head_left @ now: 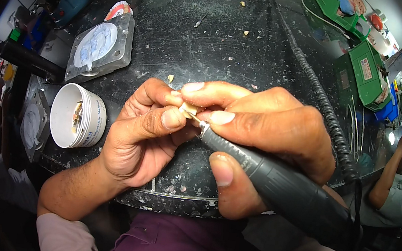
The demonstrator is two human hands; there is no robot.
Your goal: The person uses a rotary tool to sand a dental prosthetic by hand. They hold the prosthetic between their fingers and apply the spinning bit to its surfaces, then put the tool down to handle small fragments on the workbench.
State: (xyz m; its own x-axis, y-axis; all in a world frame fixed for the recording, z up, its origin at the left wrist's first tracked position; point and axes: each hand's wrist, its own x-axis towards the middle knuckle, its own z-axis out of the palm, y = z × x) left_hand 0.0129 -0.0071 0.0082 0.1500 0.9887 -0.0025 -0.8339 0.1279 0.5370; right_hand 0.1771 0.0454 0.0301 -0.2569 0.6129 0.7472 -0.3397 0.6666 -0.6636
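Note:
Between the thumb and fingertips of my left hand (138, 136) sits a small cream-coloured, tooth-like piece (190, 108), mostly covered by the fingers. My right hand (279, 126) is wrapped round a black rotary handpiece (287, 191), which slants in from the lower right. Its thin metal bur (193, 117) reaches the piece and appears to touch it; whether it spins I cannot tell. The right fingertips rest close against the left ones. A coiled black cord (328, 102) runs from the handpiece's rear end up across the bench.
Left of my hands stands a white tub (94, 123) with small metallic bits inside. Behind it are a metal flask (124, 49) with bluish-white material and a pink denture model (119, 9). A loose bur (201, 19) lies on the black bench (171, 39). Green bins (363, 74) stand right; other people sit at both sides.

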